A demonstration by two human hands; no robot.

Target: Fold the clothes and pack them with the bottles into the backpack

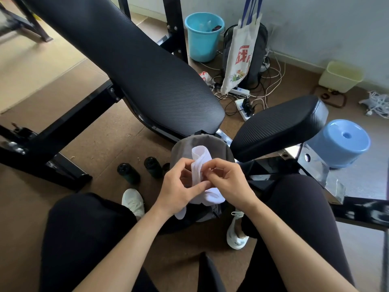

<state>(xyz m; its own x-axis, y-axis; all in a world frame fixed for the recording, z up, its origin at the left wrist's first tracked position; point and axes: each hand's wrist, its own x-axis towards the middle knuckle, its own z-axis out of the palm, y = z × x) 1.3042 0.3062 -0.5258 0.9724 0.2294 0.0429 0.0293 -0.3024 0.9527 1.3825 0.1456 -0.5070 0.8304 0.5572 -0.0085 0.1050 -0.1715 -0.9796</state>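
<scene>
Partly hidden behind both hands, a white garment (200, 163) is held over a grey backpack (183, 146) that stands on the floor between a seated person's knees. The left hand (179, 186) pinches the cloth's lower part between thumb and curled fingers; the right hand (229, 182) pinches it from the other side with its fingertips. The garment's upper end is rolled, its lower end hangs loose, and what kind of clothing it is cannot be made out. The hands and the cloth cover the backpack's opening.

Two dark bottles (128, 172) (153, 167) stand on the floor just left of the backpack. A third dark shape (166, 166) beside them is cut off by the left hand and too little shows to name it. Two white shoes (133, 201) (236, 234) flank the backpack, both partly covered by the person's legs.

Two black bench pads (130, 66) (277, 127) lie beyond the backpack. Near the far wall are one blue bucket (203, 36), one printed tote bag (242, 53) and one pale yellow bin (340, 76); one blue stool (341, 142) stands to the right.
</scene>
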